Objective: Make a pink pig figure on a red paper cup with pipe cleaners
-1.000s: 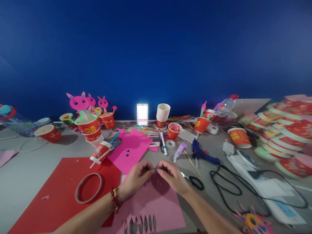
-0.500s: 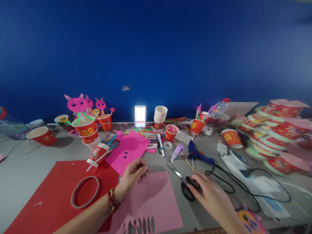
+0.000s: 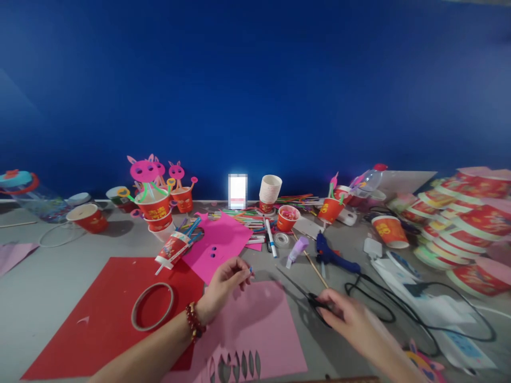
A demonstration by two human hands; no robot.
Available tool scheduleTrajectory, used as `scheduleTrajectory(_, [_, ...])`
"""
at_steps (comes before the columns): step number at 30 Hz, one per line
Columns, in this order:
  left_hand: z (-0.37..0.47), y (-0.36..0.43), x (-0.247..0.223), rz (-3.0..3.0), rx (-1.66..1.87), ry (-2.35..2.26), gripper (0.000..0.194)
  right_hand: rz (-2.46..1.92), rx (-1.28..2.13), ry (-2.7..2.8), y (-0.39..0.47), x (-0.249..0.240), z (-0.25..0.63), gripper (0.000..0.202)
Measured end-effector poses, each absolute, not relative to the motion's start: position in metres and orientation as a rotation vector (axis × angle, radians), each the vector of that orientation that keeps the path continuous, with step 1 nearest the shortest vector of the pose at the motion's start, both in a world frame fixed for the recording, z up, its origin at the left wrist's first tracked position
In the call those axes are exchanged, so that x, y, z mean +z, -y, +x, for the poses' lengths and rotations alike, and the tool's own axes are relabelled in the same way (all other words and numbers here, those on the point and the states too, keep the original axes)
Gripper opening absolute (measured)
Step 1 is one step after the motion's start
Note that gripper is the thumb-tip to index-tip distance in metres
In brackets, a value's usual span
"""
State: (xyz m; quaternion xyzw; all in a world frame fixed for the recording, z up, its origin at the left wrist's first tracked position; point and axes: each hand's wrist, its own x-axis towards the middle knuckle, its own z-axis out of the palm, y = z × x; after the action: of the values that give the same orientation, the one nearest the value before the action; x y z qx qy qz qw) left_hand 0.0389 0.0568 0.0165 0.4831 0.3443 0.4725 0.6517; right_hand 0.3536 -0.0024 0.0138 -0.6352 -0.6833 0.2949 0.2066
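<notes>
My left hand [image 3: 232, 276] is closed in a pinch above the light pink sheet [image 3: 275, 319], with a tiny blue piece at its fingertips. Fingers of my right hand [image 3: 339, 308] are wrapped round the black handles of the scissors [image 3: 297, 283], whose blades point up and left. A bright pink sheet [image 3: 227, 239] with two small dark pieces on it lies behind my left hand. Cut-out slots line the light pink sheet's near edge. On the red sheet [image 3: 99, 298] at the left rests a tape ring [image 3: 134, 314].
Paper cups with pink animal faces [image 3: 154, 205] stand at the back left. A blue glue gun [image 3: 335, 255], a power strip [image 3: 431, 314], black cables and stacked cups [image 3: 471, 223] lie right. A purple glue stick [image 3: 297, 250] and a marker [image 3: 270, 239] lie mid-table.
My right hand has taken hold of the scissors and tilted them off the table. The whole view has shifted, so the objects appear farther right. My left hand keeps its pinch.
</notes>
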Motion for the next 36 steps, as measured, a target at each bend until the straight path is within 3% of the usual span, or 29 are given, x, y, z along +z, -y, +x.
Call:
scheduleTrajectory(2, [0.039,-0.057,0.018,1.084,1.092,-0.756,0.025,-1.586,1.251,1.645,-0.003,0.016,0.342,0.036])
scheduleTrajectory(4, [0.039,-0.058,0.02,1.074,1.107,-0.746,0.024,-1.392,1.443,1.434,-0.012,0.02,0.32,0.051])
scheduleTrajectory(9, [0.037,-0.058,0.025,1.032,1.168,-0.705,0.021,-1.181,1.654,1.455,-0.041,0.024,0.254,0.052])
scheduleTrajectory(19, [0.034,-0.063,0.02,0.946,1.183,-0.733,0.026,-1.109,1.757,1.523,-0.055,0.01,0.23,0.062])
scheduleTrajectory(36, [0.036,-0.061,0.018,0.894,1.162,-0.756,0.022,-1.132,1.731,1.559,-0.056,0.012,0.232,0.055])
